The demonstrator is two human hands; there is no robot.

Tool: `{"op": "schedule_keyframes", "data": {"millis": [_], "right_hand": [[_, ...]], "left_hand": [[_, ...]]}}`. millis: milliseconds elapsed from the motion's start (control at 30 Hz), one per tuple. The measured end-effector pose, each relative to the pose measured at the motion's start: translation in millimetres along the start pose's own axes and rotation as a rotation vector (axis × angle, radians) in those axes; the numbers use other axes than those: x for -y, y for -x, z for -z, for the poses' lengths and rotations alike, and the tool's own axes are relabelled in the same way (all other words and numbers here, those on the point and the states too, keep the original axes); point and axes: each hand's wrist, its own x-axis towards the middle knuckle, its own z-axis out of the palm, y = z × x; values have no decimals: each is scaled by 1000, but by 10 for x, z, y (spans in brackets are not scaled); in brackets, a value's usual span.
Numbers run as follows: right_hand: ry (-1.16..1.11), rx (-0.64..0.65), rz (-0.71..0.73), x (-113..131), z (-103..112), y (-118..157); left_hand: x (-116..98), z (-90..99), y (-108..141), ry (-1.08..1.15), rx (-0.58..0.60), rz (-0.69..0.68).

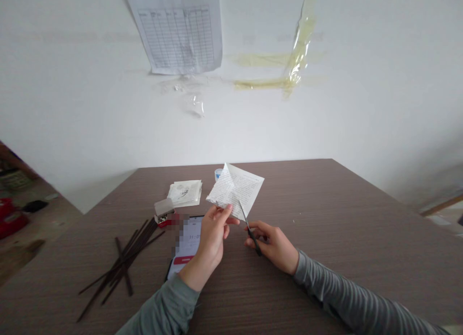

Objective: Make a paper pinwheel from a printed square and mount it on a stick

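Spanning the frame, the brown wood-grain surface carries a bundle of dark sticks toward its near left corner, a phone near the middle, and a stack of papers toward the far edge. Above the phone, the left hand pinches folded printed paper; the curled right hand grips small dark scissors, their blades reaching the paper's lower edge.

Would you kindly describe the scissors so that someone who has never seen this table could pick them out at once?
On the brown wood-grain table, find the person's right hand. It holds slim dark scissors, their tips reaching the folded printed paper in the left hand. Unlike the thin dark sticks lying on the table, they are held up in the air.
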Motion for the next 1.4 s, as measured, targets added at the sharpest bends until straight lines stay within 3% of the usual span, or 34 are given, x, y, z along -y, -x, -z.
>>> {"op": "schedule_keyframes", "data": {"millis": [233,633,1400], "right_hand": [[-28,6,-24,78,-1,22],[-149,32,-75,1,-38,-13],[-156,33,-93,85,12,-10]], "left_hand": [[-16,-19,29,-3,-40,-15],[-2,-20,31,-1,-38,-36],[-61,-46,46,0,-42,-2]]}}
